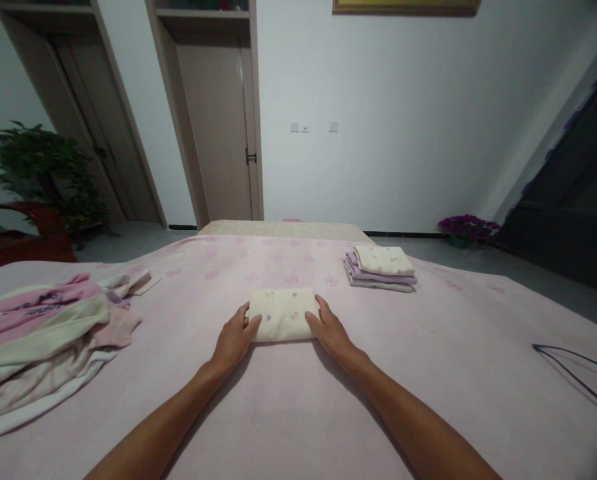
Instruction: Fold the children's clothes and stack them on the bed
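A cream folded garment (284, 317) with small hearts printed on it lies at the middle of the pink sheet (298, 407). My left hand (235, 333) grips its left edge, thumb on top and fingers at the side and behind. On the opposite edge, my right hand (330, 325) holds it the same way. Farther off to the right sits a stack of folded clothes (381, 270), a cream heart-print piece on top of purple and grey ones. Unfolded clothes (53, 333) in pink, cream and white are heaped at the left.
A black cable (573, 373) loops in over the sheet from the right. Beyond the far edge are a door (213, 120), a white wall and a purple flower pot (466, 230). A leafy plant (48, 173) and a red wooden chair (33, 233) stand at the left.
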The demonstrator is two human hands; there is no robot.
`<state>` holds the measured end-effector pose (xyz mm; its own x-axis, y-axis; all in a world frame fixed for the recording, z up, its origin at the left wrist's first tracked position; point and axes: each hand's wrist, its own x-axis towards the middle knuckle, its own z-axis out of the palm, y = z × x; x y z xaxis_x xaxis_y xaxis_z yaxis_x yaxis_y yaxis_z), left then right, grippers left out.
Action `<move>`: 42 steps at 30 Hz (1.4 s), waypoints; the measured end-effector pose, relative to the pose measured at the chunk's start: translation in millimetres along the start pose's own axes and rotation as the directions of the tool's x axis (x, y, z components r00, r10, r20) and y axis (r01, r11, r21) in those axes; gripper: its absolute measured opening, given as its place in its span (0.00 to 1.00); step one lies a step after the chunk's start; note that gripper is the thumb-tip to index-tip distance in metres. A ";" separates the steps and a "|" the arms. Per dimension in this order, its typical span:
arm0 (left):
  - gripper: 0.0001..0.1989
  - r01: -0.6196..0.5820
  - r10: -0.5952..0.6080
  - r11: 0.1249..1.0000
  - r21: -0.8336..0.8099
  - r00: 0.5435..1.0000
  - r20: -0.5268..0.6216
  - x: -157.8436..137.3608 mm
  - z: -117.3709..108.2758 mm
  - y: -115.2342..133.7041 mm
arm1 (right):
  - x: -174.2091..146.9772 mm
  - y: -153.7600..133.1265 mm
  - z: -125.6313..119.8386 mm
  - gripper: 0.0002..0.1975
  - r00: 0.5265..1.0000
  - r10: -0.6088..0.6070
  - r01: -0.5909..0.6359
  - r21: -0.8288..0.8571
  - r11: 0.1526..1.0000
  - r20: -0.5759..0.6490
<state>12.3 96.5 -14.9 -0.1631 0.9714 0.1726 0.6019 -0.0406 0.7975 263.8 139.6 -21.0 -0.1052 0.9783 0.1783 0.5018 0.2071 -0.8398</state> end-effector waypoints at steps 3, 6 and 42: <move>0.30 0.045 -0.046 0.986 0.159 0.999 0.004 1.9 -1.9 1.8 | -5.5 -10.3 -2.0 0.31 1.000 0.018 -0.016 -0.224 0.974 0.011; 0.29 0.039 -0.059 0.956 0.290 0.996 0.061 2.4 -8.1 3.9 | -11.0 -19.3 -6.7 0.28 0.998 0.059 -0.045 -0.411 0.911 0.022; 0.27 -0.678 0.618 0.581 0.451 0.728 0.297 -5.4 0.2 0.2 | 25.4 42.4 -31.1 0.24 0.986 -0.037 0.056 0.110 0.992 -0.165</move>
<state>13.4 91.3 -15.7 0.4858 0.7513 0.4466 0.8127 -0.5763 0.0855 309.2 173.2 -36.1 0.0196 0.9563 0.2919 0.3973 0.2605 -0.8799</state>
